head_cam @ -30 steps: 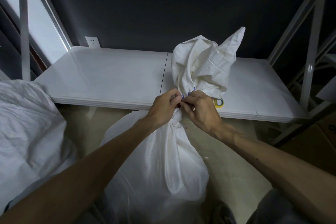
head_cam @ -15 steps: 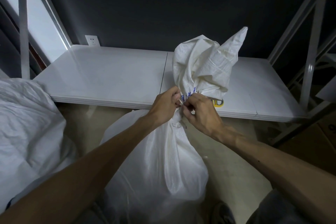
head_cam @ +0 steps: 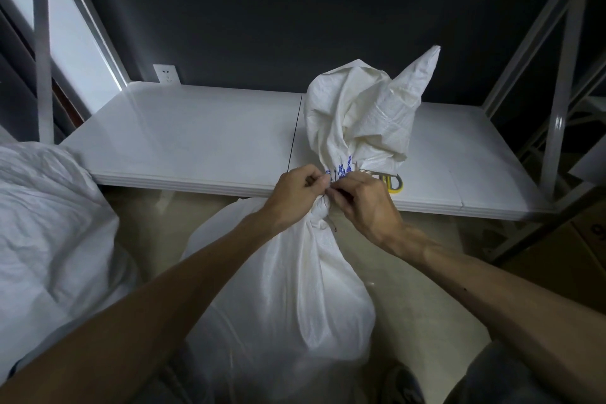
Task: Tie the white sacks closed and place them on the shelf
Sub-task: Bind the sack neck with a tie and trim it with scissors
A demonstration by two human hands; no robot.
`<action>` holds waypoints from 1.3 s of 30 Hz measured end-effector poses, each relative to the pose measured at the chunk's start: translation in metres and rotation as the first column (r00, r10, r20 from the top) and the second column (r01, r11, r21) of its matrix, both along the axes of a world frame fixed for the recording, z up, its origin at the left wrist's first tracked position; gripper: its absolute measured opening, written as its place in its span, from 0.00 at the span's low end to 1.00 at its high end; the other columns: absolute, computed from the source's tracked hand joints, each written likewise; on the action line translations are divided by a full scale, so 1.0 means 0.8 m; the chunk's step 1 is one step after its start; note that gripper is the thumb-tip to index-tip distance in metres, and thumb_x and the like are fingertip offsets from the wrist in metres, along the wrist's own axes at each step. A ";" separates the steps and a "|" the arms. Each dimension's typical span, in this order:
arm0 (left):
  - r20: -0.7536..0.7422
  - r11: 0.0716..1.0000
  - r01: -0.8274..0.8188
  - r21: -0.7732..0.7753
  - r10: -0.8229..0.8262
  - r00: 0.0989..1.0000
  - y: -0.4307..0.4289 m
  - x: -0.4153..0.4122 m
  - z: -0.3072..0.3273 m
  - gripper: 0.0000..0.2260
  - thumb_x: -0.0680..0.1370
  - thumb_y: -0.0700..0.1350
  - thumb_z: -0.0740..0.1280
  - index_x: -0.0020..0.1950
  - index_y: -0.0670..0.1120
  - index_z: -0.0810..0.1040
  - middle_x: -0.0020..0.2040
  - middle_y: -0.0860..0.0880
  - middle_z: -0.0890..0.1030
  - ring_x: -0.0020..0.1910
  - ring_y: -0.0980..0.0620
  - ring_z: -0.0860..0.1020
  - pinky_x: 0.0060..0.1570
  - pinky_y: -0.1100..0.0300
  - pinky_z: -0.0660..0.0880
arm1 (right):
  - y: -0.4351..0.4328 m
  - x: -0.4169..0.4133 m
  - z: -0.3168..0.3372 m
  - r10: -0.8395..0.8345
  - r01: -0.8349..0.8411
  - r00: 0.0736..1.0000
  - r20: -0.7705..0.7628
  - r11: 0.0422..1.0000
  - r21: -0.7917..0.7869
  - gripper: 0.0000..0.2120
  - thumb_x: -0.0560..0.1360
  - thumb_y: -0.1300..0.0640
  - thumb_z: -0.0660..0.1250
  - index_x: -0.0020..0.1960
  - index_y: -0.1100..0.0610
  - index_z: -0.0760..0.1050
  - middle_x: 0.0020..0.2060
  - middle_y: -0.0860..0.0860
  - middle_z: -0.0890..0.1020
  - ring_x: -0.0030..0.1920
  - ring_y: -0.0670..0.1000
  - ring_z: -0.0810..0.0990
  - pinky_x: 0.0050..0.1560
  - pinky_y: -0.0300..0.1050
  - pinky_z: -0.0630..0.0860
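Observation:
A full white sack stands on the floor in front of me, its neck bunched and its loose top flaring upward with blue print near the neck. My left hand and my right hand meet at the neck, fingers curled and pinching a thin tie wrapped round it. A short end of the tie hangs below the neck. The white shelf lies just behind the sack, low and bare on its left half.
A second white sack bulges at the left edge. A yellow-handled tool lies on the shelf's front edge behind my right hand. White metal uprights frame the shelf at both sides. Cardboard boxes sit at the right.
Both hands stay at the sack's neck; the fingers have shifted slightly around the tie. The sack's loose top leans a little differently.

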State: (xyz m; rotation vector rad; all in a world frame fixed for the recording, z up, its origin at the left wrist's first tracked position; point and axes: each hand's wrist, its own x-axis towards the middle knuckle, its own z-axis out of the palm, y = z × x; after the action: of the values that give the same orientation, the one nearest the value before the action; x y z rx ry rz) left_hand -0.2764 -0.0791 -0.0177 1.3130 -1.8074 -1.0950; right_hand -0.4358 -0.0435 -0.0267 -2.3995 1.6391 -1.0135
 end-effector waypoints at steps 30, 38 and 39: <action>0.094 0.986 -0.035 -0.161 0.051 0.994 -0.002 0.001 0.012 0.12 0.83 0.40 0.61 0.39 0.48 0.68 0.41 0.46 0.81 0.43 0.47 0.81 0.44 0.54 0.79 | 0.004 0.024 -0.006 -0.317 0.227 0.791 0.524 0.947 0.229 0.18 0.69 0.52 0.77 0.41 0.54 0.68 0.31 0.47 0.69 0.31 0.45 0.65 0.33 0.36 0.63; 0.122 0.981 -0.019 -0.191 0.043 0.992 -0.001 -0.001 0.004 0.08 0.82 0.39 0.60 0.44 0.44 0.71 0.46 0.42 0.81 0.47 0.44 0.80 0.48 0.49 0.78 | -0.008 0.021 -0.009 -0.346 0.193 0.774 0.530 0.926 0.324 0.21 0.68 0.55 0.78 0.43 0.55 0.65 0.32 0.47 0.67 0.32 0.47 0.63 0.33 0.39 0.61; 0.126 0.981 -0.019 -0.191 0.043 0.991 -0.001 -0.001 0.003 0.08 0.82 0.39 0.60 0.44 0.44 0.71 0.47 0.42 0.82 0.47 0.44 0.81 0.48 0.49 0.78 | -0.009 0.019 -0.009 -0.339 0.183 0.783 0.521 0.927 0.327 0.20 0.68 0.57 0.78 0.43 0.55 0.66 0.32 0.47 0.66 0.32 0.47 0.63 0.33 0.39 0.60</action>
State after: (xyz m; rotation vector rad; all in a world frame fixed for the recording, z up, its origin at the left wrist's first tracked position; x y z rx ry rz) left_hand -0.2773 -0.0795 -0.0152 1.3187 -1.9270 -0.8139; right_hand -0.4207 -0.0504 -0.0336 -1.5081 1.7475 -1.2975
